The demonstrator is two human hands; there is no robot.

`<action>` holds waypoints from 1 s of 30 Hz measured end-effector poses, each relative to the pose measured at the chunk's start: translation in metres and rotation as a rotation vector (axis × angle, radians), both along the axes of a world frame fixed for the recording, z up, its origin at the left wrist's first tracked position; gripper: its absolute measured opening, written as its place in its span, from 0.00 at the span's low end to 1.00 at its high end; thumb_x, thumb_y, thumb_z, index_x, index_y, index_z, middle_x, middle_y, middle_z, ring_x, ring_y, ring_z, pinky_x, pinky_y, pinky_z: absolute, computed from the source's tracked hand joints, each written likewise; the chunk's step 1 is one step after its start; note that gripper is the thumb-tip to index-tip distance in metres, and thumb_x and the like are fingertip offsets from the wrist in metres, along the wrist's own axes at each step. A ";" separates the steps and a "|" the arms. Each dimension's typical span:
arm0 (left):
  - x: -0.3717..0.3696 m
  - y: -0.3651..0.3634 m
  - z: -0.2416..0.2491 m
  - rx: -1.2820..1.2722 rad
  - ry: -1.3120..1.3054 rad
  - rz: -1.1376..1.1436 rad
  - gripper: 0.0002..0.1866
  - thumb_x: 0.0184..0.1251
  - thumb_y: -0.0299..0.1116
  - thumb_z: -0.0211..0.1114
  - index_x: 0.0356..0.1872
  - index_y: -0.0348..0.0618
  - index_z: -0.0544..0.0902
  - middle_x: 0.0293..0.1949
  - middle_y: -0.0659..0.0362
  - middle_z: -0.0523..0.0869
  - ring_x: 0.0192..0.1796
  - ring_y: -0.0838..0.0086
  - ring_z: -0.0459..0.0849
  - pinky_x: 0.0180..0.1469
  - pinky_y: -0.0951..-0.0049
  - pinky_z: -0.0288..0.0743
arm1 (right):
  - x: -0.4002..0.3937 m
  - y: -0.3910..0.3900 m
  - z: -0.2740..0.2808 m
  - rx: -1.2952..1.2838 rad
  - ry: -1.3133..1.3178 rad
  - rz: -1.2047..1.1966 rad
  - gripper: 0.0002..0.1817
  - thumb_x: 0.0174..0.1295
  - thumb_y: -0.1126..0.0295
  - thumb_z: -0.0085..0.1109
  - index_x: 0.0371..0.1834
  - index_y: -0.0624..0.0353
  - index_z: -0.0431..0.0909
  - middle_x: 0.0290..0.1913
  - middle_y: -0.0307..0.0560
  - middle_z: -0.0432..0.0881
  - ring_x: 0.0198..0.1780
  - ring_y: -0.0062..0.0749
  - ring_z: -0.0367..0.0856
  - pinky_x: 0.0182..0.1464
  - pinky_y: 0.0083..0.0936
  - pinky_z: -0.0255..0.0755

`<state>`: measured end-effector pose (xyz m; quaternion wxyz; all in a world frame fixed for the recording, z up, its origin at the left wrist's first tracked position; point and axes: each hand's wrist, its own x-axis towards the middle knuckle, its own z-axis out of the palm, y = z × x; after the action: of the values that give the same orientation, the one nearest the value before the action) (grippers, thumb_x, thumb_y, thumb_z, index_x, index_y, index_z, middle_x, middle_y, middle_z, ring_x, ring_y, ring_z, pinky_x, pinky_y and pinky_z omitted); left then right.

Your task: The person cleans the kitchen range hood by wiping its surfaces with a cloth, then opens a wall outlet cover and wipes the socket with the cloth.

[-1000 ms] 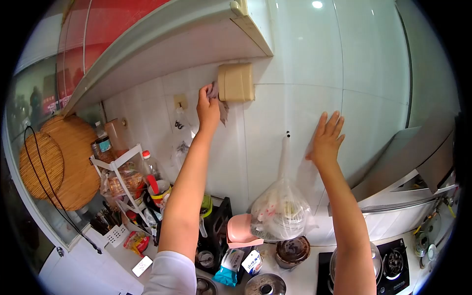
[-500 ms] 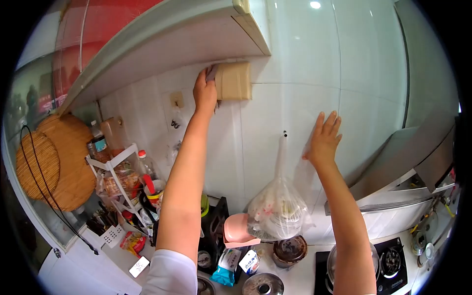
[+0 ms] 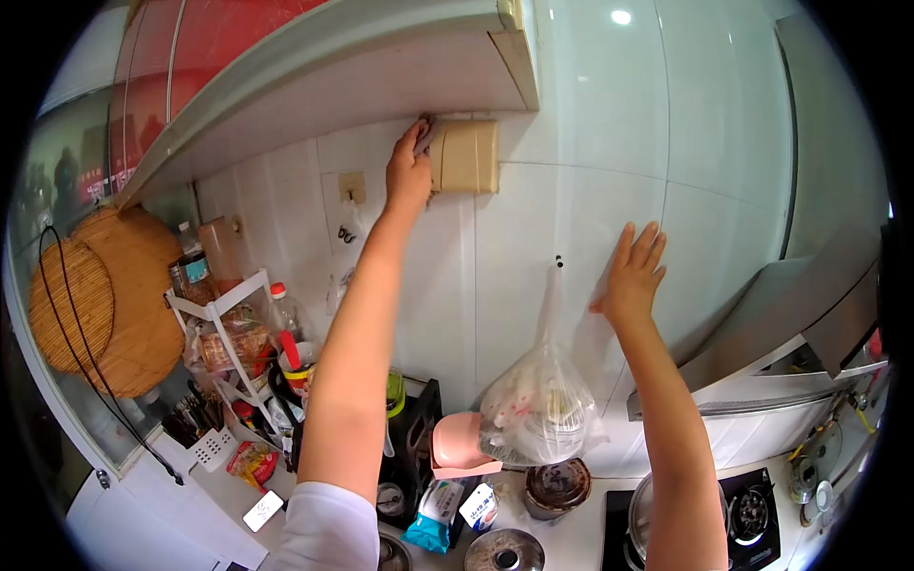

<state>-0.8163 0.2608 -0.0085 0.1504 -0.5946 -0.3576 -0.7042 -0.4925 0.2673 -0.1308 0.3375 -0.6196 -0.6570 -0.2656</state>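
Our left hand [image 3: 407,179] is closed on a gray cloth [image 3: 425,138], bunched between thumb and fingers. We have the cloth at the left side of the beige box [image 3: 466,157], right up at its top left edge; can't tell exact contact, since the fingers cover part of it. Box is mounted on the tiled wall [image 3: 519,224], just under the cabinet [image 3: 333,90]. Wall socket [image 3: 351,185] sits to the left of our wrist.

Our right hand [image 3: 632,278] is open and holds nothing: fingers spread, palm toward the wall, looks braced on the tiles. It's well apart from the box, to the right. We see the range hood [image 3: 762,333] further right.

Between our forearms: a clear plastic bag [image 3: 541,409] hangs from a small black hook [image 3: 559,262], bottom end just beside a pink container [image 3: 461,445]. Brown-topped jar [image 3: 558,485] stands below the bag. Nearer to us, a blue and white packet [image 3: 430,528] and a round lid [image 3: 504,552] with a dark knob. Gas stove [image 3: 757,509] at near right, partly behind our right forearm.

Left side: white rack [image 3: 217,309] with a red-capped bottle [image 3: 284,312] beside it, and two round woven boards [image 3: 143,333] leaning at far left.
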 end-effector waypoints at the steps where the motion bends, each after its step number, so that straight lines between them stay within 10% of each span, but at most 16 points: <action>1: 0.007 -0.006 0.000 0.001 0.003 0.001 0.24 0.66 0.24 0.48 0.64 0.39 0.71 0.62 0.48 0.77 0.66 0.59 0.74 0.67 0.68 0.64 | 0.000 0.002 -0.001 0.018 0.004 0.005 0.81 0.21 0.57 0.87 0.77 0.60 0.34 0.78 0.68 0.31 0.78 0.66 0.33 0.66 0.63 0.61; 11: -0.036 -0.030 -0.038 -0.282 0.076 0.071 0.24 0.61 0.20 0.47 0.60 0.38 0.74 0.60 0.48 0.79 0.62 0.59 0.77 0.63 0.67 0.68 | -0.001 0.005 -0.003 0.017 0.016 0.009 0.82 0.19 0.58 0.88 0.77 0.59 0.33 0.78 0.67 0.31 0.78 0.66 0.34 0.66 0.63 0.60; 15: 0.004 -0.034 -0.007 0.157 0.121 0.322 0.21 0.60 0.19 0.49 0.55 0.39 0.78 0.53 0.50 0.82 0.57 0.55 0.79 0.59 0.62 0.71 | -0.001 0.002 -0.003 0.021 0.027 0.031 0.82 0.19 0.58 0.88 0.77 0.58 0.33 0.78 0.67 0.32 0.78 0.66 0.34 0.66 0.63 0.60; 20: 0.053 -0.029 0.016 0.029 0.303 0.788 0.19 0.62 0.25 0.54 0.53 0.49 0.81 0.54 0.57 0.81 0.53 0.52 0.76 0.57 0.57 0.71 | -0.001 0.002 -0.001 0.000 0.021 0.018 0.81 0.20 0.58 0.88 0.77 0.58 0.33 0.78 0.66 0.32 0.78 0.66 0.34 0.67 0.64 0.58; 30: 0.083 -0.021 0.028 0.143 0.594 0.789 0.17 0.63 0.29 0.53 0.52 0.54 0.82 0.54 0.63 0.83 0.60 0.52 0.75 0.58 0.60 0.76 | 0.001 -0.002 -0.001 0.001 0.009 0.016 0.82 0.20 0.57 0.87 0.78 0.58 0.32 0.78 0.66 0.31 0.78 0.65 0.34 0.66 0.63 0.60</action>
<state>-0.7333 0.2399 0.0194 0.5412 -0.5769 -0.4481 -0.4166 -0.4912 0.2656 -0.1318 0.3427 -0.6156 -0.6602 -0.2604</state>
